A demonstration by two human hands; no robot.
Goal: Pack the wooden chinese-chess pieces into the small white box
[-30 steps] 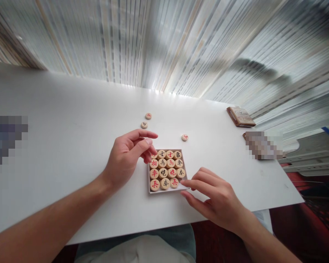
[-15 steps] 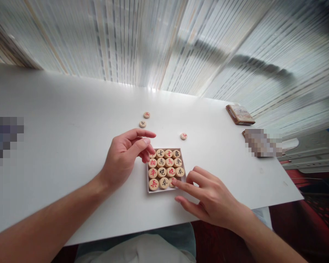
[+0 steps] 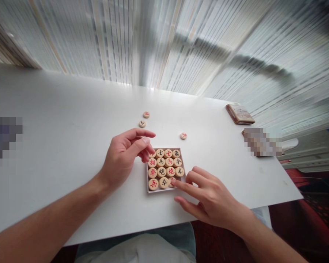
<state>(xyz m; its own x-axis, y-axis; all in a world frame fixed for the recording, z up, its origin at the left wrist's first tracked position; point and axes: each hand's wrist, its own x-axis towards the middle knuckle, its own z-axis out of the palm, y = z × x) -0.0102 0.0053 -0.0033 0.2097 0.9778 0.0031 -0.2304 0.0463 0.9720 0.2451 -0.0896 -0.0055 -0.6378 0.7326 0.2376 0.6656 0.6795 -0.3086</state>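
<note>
A shallow box point(image 3: 147, 184) in front of me holds rows of round wooden xiangqi pieces with red or black characters. The index fingertip of my right hand point(image 3: 208, 195) rests on a red-marked piece point(image 3: 171, 181) in the front row, partly covering it; the thumb stands apart and grips nothing. Over the box's back left corner hovers my left hand point(image 3: 126, 151), its fingers loosely bent and apart with nothing between them. It hides part of a red-marked piece in the back row. At the front left corner lies a red soldier piece point(image 3: 153, 184), beside a black one point(image 3: 163, 182).
Beyond the box, a red-marked piece point(image 3: 146, 114), a black-marked piece point(image 3: 142, 124) and another red-marked piece point(image 3: 183, 136) lie loose on the white table point(image 3: 71, 109). Two flat boxes, one brown point(image 3: 239, 114) and one blurred point(image 3: 260, 142), lie at the right. A curtain point(image 3: 112, 40) hangs behind.
Almost nothing differs. The whole view has shifted very slightly; both hands and the pieces keep their places.
</note>
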